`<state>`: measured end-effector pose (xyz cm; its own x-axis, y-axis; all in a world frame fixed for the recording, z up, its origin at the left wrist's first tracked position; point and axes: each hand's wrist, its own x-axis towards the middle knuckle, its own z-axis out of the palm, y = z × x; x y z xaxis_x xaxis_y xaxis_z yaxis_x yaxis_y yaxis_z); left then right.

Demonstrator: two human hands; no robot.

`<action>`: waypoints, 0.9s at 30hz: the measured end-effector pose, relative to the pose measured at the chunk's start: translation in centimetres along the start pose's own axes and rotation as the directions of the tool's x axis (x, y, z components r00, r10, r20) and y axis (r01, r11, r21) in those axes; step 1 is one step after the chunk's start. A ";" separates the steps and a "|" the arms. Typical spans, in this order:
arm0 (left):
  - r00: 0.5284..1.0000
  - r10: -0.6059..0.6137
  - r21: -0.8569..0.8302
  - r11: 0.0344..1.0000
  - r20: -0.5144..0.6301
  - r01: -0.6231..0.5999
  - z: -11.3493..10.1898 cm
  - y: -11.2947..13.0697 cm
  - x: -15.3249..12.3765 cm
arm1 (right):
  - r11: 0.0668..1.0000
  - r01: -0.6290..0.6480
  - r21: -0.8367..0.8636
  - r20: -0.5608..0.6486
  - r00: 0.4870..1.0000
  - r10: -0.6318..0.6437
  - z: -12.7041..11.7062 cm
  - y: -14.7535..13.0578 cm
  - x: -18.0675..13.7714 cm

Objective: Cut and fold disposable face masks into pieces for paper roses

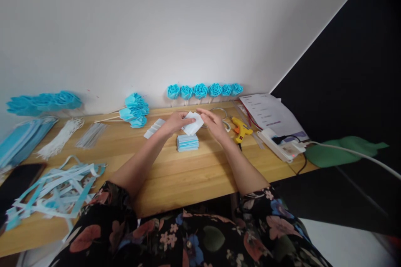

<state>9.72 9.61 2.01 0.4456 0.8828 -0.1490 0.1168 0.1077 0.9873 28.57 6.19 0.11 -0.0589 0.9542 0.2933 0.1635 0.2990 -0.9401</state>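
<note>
A few white square sheets, thin and slightly fanned, are pinched in my left hand, its thumb lying across the top. My right hand is beside their right edge with its fingers stretched out; whether it touches them is hard to tell. Just below the sheets, a neat stack of white and light-blue squares sits on the wooden table. Left of my left hand lie some folded white pieces, partly covered by my wrist.
Blue paper-like flowers on sticks stand along the wall, with more flowers lying left. A yellow glue gun, a power strip and a printed sheet are right. Cut strips, white cords and a phone lie left.
</note>
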 end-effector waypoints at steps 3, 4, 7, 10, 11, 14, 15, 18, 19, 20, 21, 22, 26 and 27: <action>1.000 -0.004 -0.019 1.000 -0.004 0.004 0.2 0.2 0.0 | 0.996 -0.035 -0.084 -0.042 0.999 0.031 0.3 0.3 0.1; 1.000 -0.002 -0.029 1.000 -0.013 0.001 0.2 0.2 0.0 | 0.995 -0.043 -0.094 -0.065 0.997 0.037 0.3 0.4 0.1; 0.998 0.032 -0.051 0.998 -0.056 -0.035 0.0 0.3 0.1 | 0.996 -0.052 -0.067 -0.130 0.991 0.043 0.3 0.8 0.3; 0.992 0.077 -0.049 0.995 -0.100 -0.082 -0.3 0.2 0.3 | 0.998 -0.055 -0.009 -0.180 0.982 0.052 0.2 1.0 0.4; 0.990 0.091 -0.045 0.994 -0.111 -0.097 -0.4 0.2 0.3 | 0.998 -0.060 0.018 -0.188 0.980 0.062 0.2 1.1 0.5; 0.983 0.135 -0.036 0.989 -0.122 -0.141 -0.4 0.2 0.4 | 0.991 -0.082 0.102 -0.203 0.974 0.101 0.4 1.1 0.5; 0.982 0.145 -0.039 0.988 -0.118 -0.151 -0.3 0.2 0.4 | 0.988 -0.089 0.125 -0.208 0.972 0.114 0.5 1.1 0.5; 0.985 0.150 -0.040 0.987 -0.091 -0.154 -0.1 0.3 0.3 | 0.984 -0.098 0.150 -0.212 0.969 0.129 0.8 0.8 0.4; 0.986 0.146 -0.032 0.988 -0.087 -0.149 -0.1 0.3 0.3 | 0.984 -0.096 0.153 -0.209 0.970 0.127 0.9 0.8 0.3; 0.985 0.143 -0.023 0.989 -0.091 -0.146 -0.1 0.2 0.4 | 0.984 -0.091 0.155 -0.207 0.971 0.123 1.0 0.7 0.3; 0.984 0.143 -0.013 0.989 -0.104 -0.145 -0.1 0.1 0.4 | 0.984 -0.087 0.155 -0.203 0.972 0.118 1.0 0.7 0.3; 0.982 0.145 -0.005 0.989 -0.120 -0.146 -0.2 0.0 0.4 | 0.984 -0.084 0.154 -0.199 0.973 0.115 1.1 0.7 0.4; 0.980 0.157 0.034 0.988 -0.121 -0.154 -0.3 -0.2 0.4 | 0.980 -0.089 0.176 -0.146 0.983 0.115 0.9 0.7 0.5; 0.983 0.154 0.047 0.988 -0.102 -0.150 -0.2 -0.2 0.4 | 0.979 -0.092 0.183 -0.128 0.985 0.116 0.8 0.7 0.5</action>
<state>9.68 10.00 1.79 0.3651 0.9309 0.0116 0.0905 -0.0478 0.9948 27.85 6.82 -0.54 0.0870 0.9755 0.2019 -0.0151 0.2040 -0.9789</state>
